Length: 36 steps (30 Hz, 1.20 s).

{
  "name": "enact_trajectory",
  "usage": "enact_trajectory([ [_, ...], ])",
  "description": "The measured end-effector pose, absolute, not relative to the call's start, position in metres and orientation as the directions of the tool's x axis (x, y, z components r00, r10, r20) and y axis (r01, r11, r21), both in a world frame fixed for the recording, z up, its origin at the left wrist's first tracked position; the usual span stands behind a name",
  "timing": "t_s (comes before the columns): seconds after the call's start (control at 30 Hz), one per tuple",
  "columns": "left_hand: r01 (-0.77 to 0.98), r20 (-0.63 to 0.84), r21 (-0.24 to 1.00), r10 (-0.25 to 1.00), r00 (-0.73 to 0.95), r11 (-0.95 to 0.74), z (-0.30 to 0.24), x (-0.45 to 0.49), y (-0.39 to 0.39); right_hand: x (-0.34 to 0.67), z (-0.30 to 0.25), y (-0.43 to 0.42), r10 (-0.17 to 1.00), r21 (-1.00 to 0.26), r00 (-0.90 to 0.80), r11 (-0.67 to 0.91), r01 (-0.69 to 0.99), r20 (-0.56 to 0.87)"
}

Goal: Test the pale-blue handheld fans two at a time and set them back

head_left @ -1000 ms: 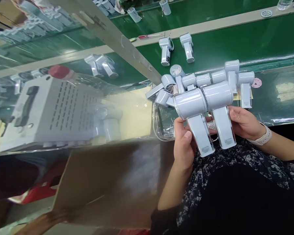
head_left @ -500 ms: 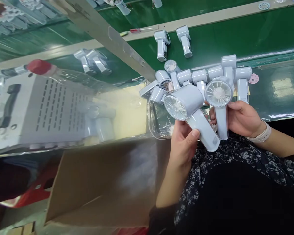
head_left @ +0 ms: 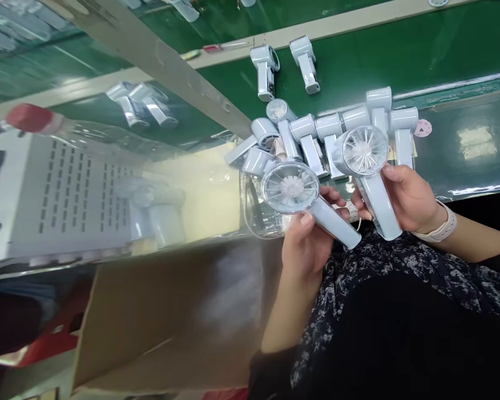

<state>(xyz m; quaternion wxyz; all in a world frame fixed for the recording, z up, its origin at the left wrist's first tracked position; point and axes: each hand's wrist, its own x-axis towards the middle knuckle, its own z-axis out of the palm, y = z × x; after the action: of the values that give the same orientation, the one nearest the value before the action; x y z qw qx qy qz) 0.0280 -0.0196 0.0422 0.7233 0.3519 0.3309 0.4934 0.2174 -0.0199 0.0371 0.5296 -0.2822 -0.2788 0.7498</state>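
Observation:
My left hand is closed around the handle of a light grey-blue handheld fan, whose clear grille faces up toward me. In my right hand is a second handheld fan, gripped by its handle, its round grille also turned my way. The two fans are held side by side, slightly apart, above my lap and the bench edge. Right behind them lies a cluster of similar fans on the bench, partly hidden by the held ones.
Two more fan bodies lie farther back on the green bench. A slanted metal post crosses at left. Beyond it are a red-capped plastic bottle and a vented metal box. Below stands an open cardboard box.
The left fan has turned so its grille faces me more squarely. The right fan's handle has tilted, its lower end swinging right. The view has shifted slightly.

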Motion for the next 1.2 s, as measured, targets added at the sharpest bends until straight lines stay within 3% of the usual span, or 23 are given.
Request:
enact_trajectory([
  [0.4, -0.342, -0.142, 0.913, 0.96, 0.242, 0.221, 0.034, 0.024, -0.024, 0.222, 0.028, -0.014, 0.992, -0.758, -0.04, -0.119, -0.641, -0.123],
  [0.87, -0.287, -0.137, 0.934, 0.954, 0.268, 0.215, 0.014, 0.025, -0.012, 0.219, 0.02, -0.012, 0.939, -0.701, -0.052, -0.289, -0.652, -0.339],
  [1.07, -0.293, -0.106, 0.933, 0.938, 0.331, 0.209, 0.015, 0.023, -0.011, 0.219, 0.016, -0.017, 0.962, -0.737, -0.084, -0.255, -0.626, -0.261],
  [1.2, -0.206, -0.081, 0.968, 0.953, 0.292, 0.145, 0.016, 0.019, -0.013, 0.225, 0.015, -0.022, 0.989, -0.856, -0.056, -0.144, -0.496, -0.134],
])
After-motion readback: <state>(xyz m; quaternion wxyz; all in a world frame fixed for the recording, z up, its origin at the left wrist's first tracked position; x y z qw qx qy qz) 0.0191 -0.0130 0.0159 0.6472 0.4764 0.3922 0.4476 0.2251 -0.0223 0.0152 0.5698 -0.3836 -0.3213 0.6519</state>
